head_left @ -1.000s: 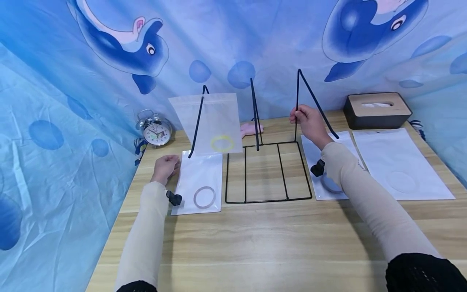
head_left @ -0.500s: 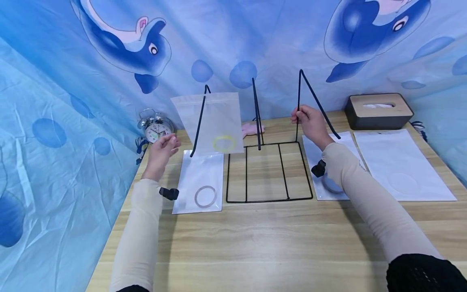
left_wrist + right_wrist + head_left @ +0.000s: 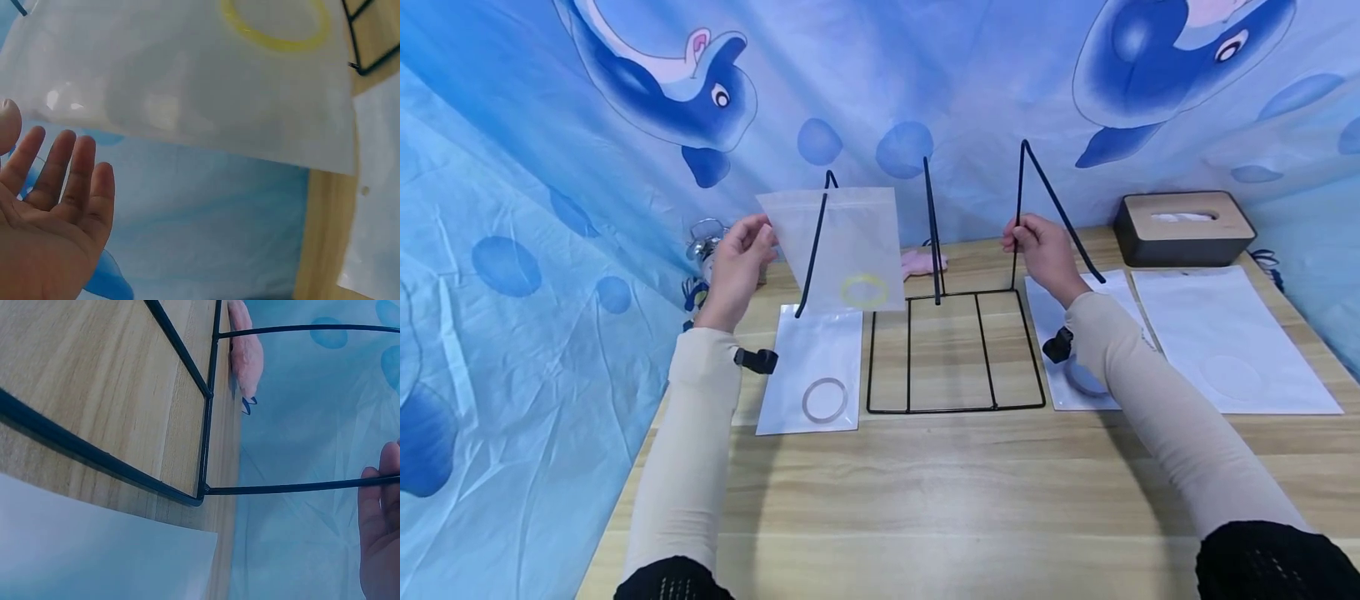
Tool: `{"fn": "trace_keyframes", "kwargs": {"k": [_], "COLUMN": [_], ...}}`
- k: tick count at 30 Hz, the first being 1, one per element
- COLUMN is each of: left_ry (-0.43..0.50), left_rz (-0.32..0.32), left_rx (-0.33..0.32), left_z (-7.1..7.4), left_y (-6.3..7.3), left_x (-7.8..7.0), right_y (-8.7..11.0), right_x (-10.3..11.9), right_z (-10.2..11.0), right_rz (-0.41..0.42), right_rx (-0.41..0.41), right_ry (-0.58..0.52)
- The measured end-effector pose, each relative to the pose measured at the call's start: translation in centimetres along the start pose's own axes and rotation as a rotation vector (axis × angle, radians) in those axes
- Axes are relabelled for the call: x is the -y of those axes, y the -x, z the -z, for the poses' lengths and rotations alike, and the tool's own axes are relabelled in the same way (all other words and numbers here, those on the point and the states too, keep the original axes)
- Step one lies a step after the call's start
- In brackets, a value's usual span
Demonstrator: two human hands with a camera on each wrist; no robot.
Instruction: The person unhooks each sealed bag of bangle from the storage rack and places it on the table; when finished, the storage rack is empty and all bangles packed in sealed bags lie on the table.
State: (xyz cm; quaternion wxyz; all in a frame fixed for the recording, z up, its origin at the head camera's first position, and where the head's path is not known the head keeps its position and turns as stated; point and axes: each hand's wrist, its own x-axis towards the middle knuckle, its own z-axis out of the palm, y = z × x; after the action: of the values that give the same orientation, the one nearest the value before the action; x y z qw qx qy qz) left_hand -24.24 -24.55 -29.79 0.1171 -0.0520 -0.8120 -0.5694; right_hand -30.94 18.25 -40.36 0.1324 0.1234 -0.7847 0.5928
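Observation:
A black wire rack (image 3: pixel 956 409) stands on the table with three angled arms rising from its base. A translucent zip bag (image 3: pixel 857 242) hangs at its left arm, a yellow ring (image 3: pixel 281 44) showing through near the bottom. My left hand (image 3: pixel 735 271) is raised beside the bag's upper left edge; in the left wrist view its fingers (image 3: pixel 78 169) are spread and fairly straight, with nothing between them. Whether they touch the bag I cannot tell. My right hand (image 3: pixel 1047 252) pinches the rack's right upright, seen also in the right wrist view.
A white bag (image 3: pixel 797 350) with a ring lies left of the rack. Two more white bags, one (image 3: pixel 1116 302) partly under my right forearm and one (image 3: pixel 1232 321) further right, lie near a tissue box (image 3: pixel 1183 242). A pink plush (image 3: pixel 915 264) and a half-hidden alarm clock (image 3: pixel 706 250) stand behind.
My left hand has risen from the table beside the flat white bag, up to the hanging bag's left edge, now covering most of the clock. My right hand keeps its hold on the upright.

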Motion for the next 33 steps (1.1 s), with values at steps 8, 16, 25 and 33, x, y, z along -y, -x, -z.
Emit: {"fn": "trace_keyframes", "kwargs": {"k": [8, 16, 25, 33], "left_ry": [0.052, 0.04, 0.045, 0.056], "left_rz": [-0.112, -0.141, -0.116, -0.202], "left_rx": [-0.06, -0.148, -0.171, -0.156], "left_z": [-1.5, -2.2, -2.0, -1.4], "left_y": [-0.8, -0.6, 1.1, 2.9], "left_x": [-2.3, -2.6, -2.5, -2.4], "right_y": [0.1, 0.2, 0.2, 0.0], "right_x": [0.0, -0.1, 0.2, 0.2], "right_z": [0.1, 0.1, 0.1, 0.1], "right_rz": [0.0, -0.008, -0.002, -0.011], "right_rx": [-0.005, -0.015, -0.005, 0.004], "right_ry": [-0.005, 0.01, 0.001, -0.019]}}
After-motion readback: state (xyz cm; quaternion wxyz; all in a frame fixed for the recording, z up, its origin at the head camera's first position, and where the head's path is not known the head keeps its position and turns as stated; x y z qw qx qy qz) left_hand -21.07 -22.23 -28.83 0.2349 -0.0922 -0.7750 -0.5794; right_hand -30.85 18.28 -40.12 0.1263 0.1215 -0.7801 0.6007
